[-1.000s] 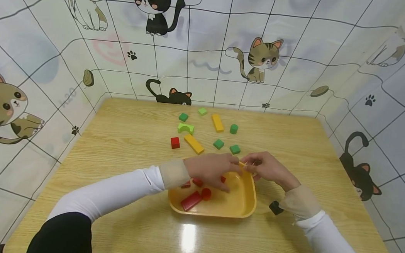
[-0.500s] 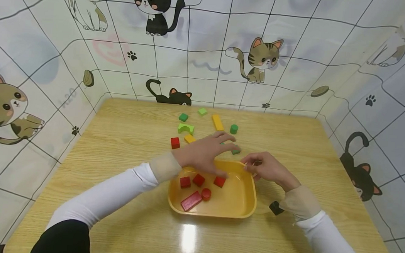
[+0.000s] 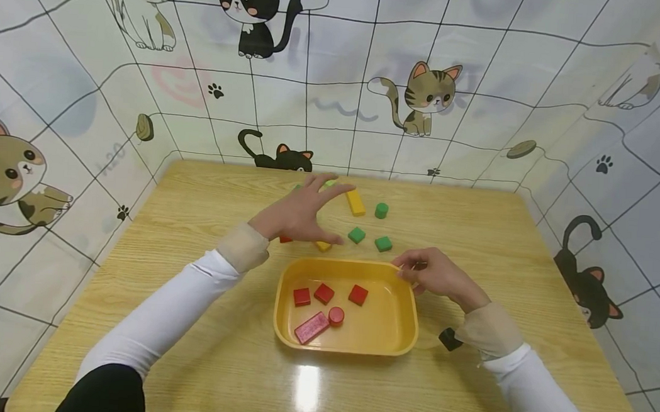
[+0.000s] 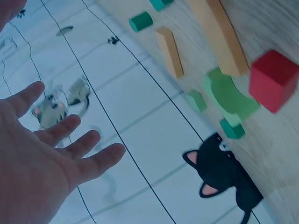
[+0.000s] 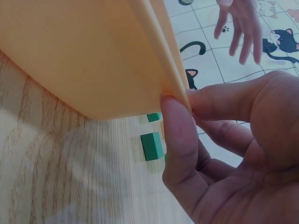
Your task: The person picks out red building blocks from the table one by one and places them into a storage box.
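My left hand (image 3: 298, 210) is spread with nothing in it, above the blocks behind the bin. In the left wrist view its fingers (image 4: 100, 158) are straight and apart. Near it lie a red cube (image 4: 273, 81), a light green arch block (image 4: 226, 95) and a long yellow block (image 4: 219, 37). My right hand (image 3: 436, 275) pinches the rim of a yellow plastic bin (image 3: 385, 326) at its far right corner; the right wrist view shows the thumb (image 5: 180, 126) against the bin's wall. Inside the bin are several red blocks, among them a cylinder (image 3: 336, 316) and an oblong (image 3: 311, 328).
A black block (image 3: 450, 339) lies by the right wrist. Beyond the bin are two green blocks, one nearer the right (image 3: 383, 243), a green cylinder (image 3: 381, 210) and another yellow block (image 3: 355, 202). Cat-printed sheeting (image 3: 336, 105) rises around the wooden table (image 3: 200, 374).
My left hand has moved from over the bin to the far left, above the loose blocks, uncovering the red blocks inside. The right hand and the bin have stayed in place.
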A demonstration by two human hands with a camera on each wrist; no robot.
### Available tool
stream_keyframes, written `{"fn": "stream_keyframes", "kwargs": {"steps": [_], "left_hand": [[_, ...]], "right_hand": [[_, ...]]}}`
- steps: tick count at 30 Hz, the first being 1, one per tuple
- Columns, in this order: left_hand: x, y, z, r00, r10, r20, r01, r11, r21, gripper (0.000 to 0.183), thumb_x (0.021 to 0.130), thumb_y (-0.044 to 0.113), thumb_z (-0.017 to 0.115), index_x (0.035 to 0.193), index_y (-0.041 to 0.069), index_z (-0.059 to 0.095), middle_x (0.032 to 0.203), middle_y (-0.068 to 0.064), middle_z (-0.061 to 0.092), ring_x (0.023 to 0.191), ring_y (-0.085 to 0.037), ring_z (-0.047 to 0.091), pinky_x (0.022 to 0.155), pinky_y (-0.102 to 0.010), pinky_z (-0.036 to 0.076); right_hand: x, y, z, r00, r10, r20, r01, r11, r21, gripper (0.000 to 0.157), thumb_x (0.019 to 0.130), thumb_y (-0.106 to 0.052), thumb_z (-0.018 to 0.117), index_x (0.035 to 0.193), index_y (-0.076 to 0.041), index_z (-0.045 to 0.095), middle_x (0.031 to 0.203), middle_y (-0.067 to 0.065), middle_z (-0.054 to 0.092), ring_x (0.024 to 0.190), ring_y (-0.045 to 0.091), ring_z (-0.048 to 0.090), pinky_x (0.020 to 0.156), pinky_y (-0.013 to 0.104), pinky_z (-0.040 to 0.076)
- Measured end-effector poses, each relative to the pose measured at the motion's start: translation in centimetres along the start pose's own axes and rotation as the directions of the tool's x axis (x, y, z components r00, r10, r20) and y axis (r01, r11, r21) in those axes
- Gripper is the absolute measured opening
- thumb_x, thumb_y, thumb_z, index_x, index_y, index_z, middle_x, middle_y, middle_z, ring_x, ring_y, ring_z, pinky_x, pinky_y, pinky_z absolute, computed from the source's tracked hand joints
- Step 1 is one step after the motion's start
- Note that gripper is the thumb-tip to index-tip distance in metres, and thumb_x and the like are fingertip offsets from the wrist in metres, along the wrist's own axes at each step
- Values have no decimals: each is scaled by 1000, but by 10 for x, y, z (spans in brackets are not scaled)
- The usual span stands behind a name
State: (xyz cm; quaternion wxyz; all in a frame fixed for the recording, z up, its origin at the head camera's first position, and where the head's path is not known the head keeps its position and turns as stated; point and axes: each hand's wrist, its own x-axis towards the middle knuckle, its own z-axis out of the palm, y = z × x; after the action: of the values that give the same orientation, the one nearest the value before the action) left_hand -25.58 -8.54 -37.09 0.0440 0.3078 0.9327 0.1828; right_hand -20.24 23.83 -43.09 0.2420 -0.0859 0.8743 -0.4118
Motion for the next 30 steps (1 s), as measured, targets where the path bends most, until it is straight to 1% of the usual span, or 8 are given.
{"fn": "stream_keyframes", "kwargs": {"steps": [5,8,12,15,17,20,26,30], "left_hand": [[-4,-26,-3,996,-84,-12,83,996,-22,103,78,62,81,161,39,24,170,-8,12,157,-40,14,119,-64,38],[-7,-42,-2,992,-125,-7,124,991,-52,104,78,60,83,161,36,25,170,-9,10,157,-39,13,118,-64,38],[-13,-61,2,982,-189,6,188,979,-78,104,78,58,83,162,32,26,171,-12,9,156,-38,16,117,-65,38],[-17,-73,7,972,-233,20,234,969,-76,105,77,57,84,162,31,27,170,-14,10,155,-41,18,115,-67,39],[-20,-78,10,966,-255,28,257,963,-78,103,77,56,84,161,31,29,169,-16,12,154,-44,17,115,-68,39],[-24,-83,16,962,-271,43,274,958,-84,102,77,54,85,160,28,31,168,-18,14,154,-47,18,115,-70,38],[-29,-89,28,951,-300,78,307,945,-110,104,75,51,88,159,28,33,168,-17,15,153,-44,19,115,-70,37],[-31,-91,37,949,-299,102,310,944,-115,101,74,48,90,158,27,37,166,-18,18,151,-44,22,114,-69,39]], "right_hand": [[1,2,0,1000,-6,-1,6,1000,-2,24,98,-13,67,120,-9,73,98,10,65,82,21,63,70,39,65],[3,3,1,1000,-7,-1,7,1000,-1,24,98,-13,67,120,-8,72,98,10,65,82,21,63,70,39,64],[3,2,1,1000,-3,0,3,1000,-5,24,98,-14,67,121,-8,72,99,10,65,82,21,63,70,38,64],[2,2,1,1000,2,1,-2,1000,-7,24,98,-14,67,121,-8,72,99,10,65,82,21,63,71,38,64],[2,1,1,1000,3,-1,-3,1000,-7,24,98,-15,67,121,-9,72,99,10,65,82,20,63,70,38,64],[1,1,2,1000,3,-3,-3,1000,-1,24,98,-14,67,120,-9,73,98,10,65,82,20,64,70,39,64],[0,2,2,1000,-7,-3,7,1000,5,24,98,-14,67,121,-8,72,97,10,65,81,19,64,70,39,65],[0,2,1,1000,-8,-3,8,1000,4,24,98,-14,67,121,-8,72,97,10,65,81,21,63,70,40,65]]}}
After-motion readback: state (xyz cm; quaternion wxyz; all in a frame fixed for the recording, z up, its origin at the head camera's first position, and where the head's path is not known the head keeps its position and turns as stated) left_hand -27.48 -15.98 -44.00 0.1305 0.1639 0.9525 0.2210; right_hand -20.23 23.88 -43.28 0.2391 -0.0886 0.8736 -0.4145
